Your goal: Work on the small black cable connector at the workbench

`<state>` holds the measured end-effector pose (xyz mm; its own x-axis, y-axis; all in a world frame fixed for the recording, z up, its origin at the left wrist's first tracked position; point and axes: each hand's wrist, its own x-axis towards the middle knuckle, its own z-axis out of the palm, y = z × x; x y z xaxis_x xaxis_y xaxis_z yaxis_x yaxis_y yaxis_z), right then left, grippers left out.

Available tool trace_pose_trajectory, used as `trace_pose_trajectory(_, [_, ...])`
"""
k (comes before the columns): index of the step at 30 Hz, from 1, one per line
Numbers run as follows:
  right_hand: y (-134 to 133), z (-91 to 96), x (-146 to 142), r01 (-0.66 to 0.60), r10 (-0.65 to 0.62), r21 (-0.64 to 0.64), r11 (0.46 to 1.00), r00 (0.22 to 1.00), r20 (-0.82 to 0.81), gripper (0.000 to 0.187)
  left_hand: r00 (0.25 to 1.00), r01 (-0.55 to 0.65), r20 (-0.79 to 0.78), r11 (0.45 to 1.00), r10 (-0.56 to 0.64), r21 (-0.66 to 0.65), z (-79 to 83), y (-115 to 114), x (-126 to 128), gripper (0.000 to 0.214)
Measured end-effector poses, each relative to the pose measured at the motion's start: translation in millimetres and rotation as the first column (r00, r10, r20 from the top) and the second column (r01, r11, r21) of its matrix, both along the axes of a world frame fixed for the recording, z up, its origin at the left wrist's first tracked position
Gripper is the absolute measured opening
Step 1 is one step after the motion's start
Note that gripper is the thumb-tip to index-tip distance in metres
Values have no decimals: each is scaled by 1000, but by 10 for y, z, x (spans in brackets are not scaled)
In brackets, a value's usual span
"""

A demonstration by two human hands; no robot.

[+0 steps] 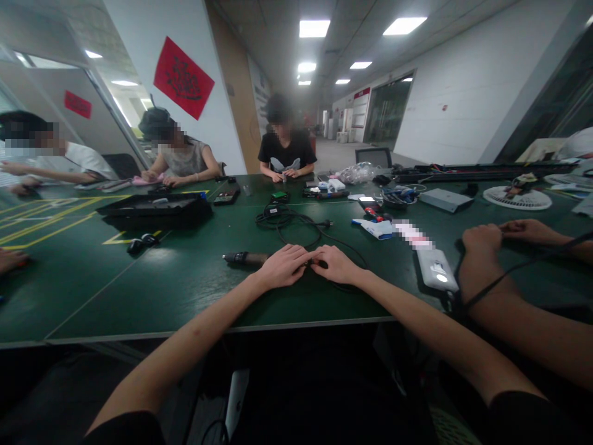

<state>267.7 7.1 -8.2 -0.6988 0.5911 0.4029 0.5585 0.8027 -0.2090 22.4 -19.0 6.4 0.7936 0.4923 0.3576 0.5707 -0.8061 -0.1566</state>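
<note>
An electric screwdriver [250, 258] lies on the green table, its dark chuck pointing left. My left hand [285, 267] is closed over the rear of its brown body. At the tail end, the fingers of my right hand [337, 264] pinch together and meet the left fingertips. What exactly sits between the right fingers is mostly hidden; it seems to be the screwdriver's tail. A black power cable [299, 217] with a plug lies coiled just beyond my hands, and part of it passes behind the right hand.
A black tray [155, 210] and a small black object [142, 243] lie to the left. On the right are a white power bank [436, 270], a blue-white packet [373, 228], a grey box [445, 200] and a co-worker's hands [484, 238]. Several people sit around the table.
</note>
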Motion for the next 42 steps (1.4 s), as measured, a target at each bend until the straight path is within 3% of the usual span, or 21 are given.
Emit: trace_pose_trajectory(42, [0,7,8,-13,13,10,1000,1000,8,18,1000,-11,-4,1000,11,3,-20,13,-1,58])
